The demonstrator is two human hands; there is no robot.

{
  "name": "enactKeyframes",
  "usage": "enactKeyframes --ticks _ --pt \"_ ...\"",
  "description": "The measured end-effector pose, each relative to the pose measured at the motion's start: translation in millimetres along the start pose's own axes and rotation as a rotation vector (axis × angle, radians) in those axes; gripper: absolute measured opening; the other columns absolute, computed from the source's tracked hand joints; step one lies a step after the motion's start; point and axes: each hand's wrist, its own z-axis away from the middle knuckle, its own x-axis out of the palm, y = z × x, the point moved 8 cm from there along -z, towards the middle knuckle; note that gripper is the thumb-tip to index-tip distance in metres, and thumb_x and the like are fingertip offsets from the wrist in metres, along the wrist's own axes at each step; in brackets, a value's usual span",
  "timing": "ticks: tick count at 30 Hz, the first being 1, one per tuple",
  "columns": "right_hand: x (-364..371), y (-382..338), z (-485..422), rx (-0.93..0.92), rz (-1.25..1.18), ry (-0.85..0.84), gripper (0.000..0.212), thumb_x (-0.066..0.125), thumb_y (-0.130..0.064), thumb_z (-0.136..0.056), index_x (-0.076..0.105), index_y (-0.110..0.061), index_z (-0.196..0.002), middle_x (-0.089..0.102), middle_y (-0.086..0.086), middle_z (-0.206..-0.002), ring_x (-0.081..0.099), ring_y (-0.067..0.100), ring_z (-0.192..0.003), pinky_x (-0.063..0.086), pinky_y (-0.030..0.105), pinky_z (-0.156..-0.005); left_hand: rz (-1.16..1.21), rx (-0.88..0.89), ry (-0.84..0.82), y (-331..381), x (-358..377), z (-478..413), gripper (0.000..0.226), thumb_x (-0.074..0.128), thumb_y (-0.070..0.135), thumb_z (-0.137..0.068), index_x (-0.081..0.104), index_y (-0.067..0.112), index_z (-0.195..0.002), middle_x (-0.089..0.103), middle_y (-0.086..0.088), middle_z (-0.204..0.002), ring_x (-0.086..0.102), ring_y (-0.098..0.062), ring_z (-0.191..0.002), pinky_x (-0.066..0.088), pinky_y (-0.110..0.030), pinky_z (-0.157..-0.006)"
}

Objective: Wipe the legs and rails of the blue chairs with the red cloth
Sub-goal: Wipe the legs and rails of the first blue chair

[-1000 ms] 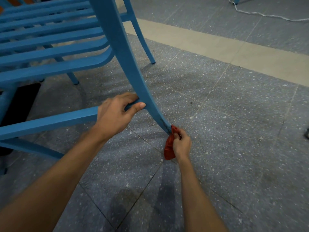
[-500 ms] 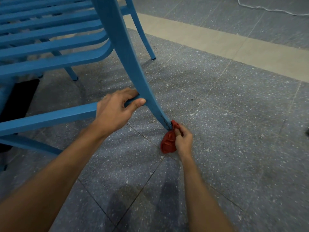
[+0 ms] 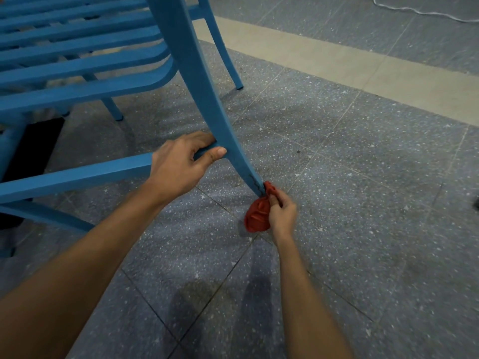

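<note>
The left hand (image 3: pixel 181 164) grips the rail (image 3: pixel 77 177) beside the leg (image 3: pixel 197 86). At five o'clock from it, the right hand (image 3: pixel 282 213) pinches the cloth (image 3: pixel 256 216) against the leg's foot. Best to hold the chair (image 3: pixel 77 66) steady and rub all round the foot.

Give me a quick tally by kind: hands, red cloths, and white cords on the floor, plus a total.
1 red cloth
2 hands: left hand gripping the chair rail, right hand holding the red cloth
1 white cord
Total: 4
</note>
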Motion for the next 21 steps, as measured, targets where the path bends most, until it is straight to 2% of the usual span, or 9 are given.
enactKeyframes --ticks 2,4,8,10,12,17,19,21 --pt "-4 9 3 0.031 -0.018 0.018 0.034 0.047 -0.001 -0.096 0.064 -0.019 -0.120 0.066 -0.006 -0.090 0.058 -0.001 -0.070 0.042 0.004 -0.054 0.007 -0.005 -0.003 -1 0 0 0.039 0.045 0.056 -0.089 0.065 0.033 -0.114 0.067 0.016 -0.111 0.062 -0.012 -0.101 0.050 -0.043 -0.081" --pt "-8 19 -3 0.084 0.070 0.009 0.035 0.045 -0.001 -0.096 0.065 -0.020 -0.119 0.066 -0.002 -0.090 0.055 0.003 -0.064 0.041 0.004 -0.049 0.016 -0.006 -0.001 -2 1 0 0.037 0.047 0.055 -0.090 0.065 0.033 -0.114 0.067 0.016 -0.109 0.063 -0.012 -0.099 0.050 -0.043 -0.081" --pt "-8 16 -19 0.117 0.233 -0.040 0.035 0.043 -0.001 -0.097 0.066 -0.015 -0.119 0.067 0.007 -0.102 0.055 0.008 -0.066 0.039 0.003 -0.046 0.002 -0.004 -0.001 -2 1 0 0.036 0.047 0.055 -0.091 0.064 0.034 -0.114 0.067 0.016 -0.109 0.063 -0.013 -0.100 0.050 -0.043 -0.080" --pt "-2 3 -20 0.077 0.240 -0.061 0.034 0.044 -0.002 -0.097 0.067 -0.015 -0.119 0.067 0.006 -0.108 0.060 0.013 -0.078 0.043 0.005 -0.054 -0.006 -0.002 -0.002 -2 1 0 0.037 0.046 0.055 -0.091 0.064 0.033 -0.114 0.067 0.015 -0.108 0.063 -0.013 -0.099 0.050 -0.042 -0.080" --pt "5 -12 -15 0.004 0.191 -0.062 0.033 0.046 -0.003 -0.096 0.068 -0.016 -0.117 0.069 0.003 -0.106 0.064 0.015 -0.088 0.047 0.014 -0.068 -0.013 -0.001 -0.004 -1 1 0 0.037 0.046 0.055 -0.091 0.065 0.032 -0.114 0.067 0.015 -0.109 0.063 -0.013 -0.099 0.050 -0.039 -0.079" --pt "12 -16 8 -0.096 -0.032 -0.021 0.033 0.049 -0.004 -0.096 0.068 -0.025 -0.114 0.070 -0.003 -0.107 0.064 0.010 -0.096 0.051 0.017 -0.082 -0.027 -0.009 -0.003 0 0 0 0.037 0.048 0.051 -0.092 0.064 0.031 -0.118 0.065 0.016 -0.115 0.061 -0.011 -0.104 0.049 -0.036 -0.082" --pt "10 -7 12 -0.081 -0.068 0.009 0.035 0.048 -0.004 -0.096 0.067 -0.027 -0.114 0.069 -0.003 -0.109 0.063 0.009 -0.098 0.049 0.011 -0.080 -0.023 -0.009 -0.003 0 0 0 0.037 0.048 0.052 -0.092 0.064 0.031 -0.118 0.065 0.016 -0.115 0.061 -0.011 -0.104 0.049 -0.038 -0.083" --pt "5 3 11 -0.033 -0.058 0.035 0.035 0.046 -0.001 -0.097 0.067 -0.021 -0.117 0.068 -0.001 -0.110 0.062 0.008 -0.093 0.047 0.005 -0.074 -0.022 -0.009 0.000 0 0 0 0.036 0.048 0.052 -0.092 0.064 0.031 -0.118 0.065 0.016 -0.115 0.061 -0.011 -0.104 0.049 -0.038 -0.083"
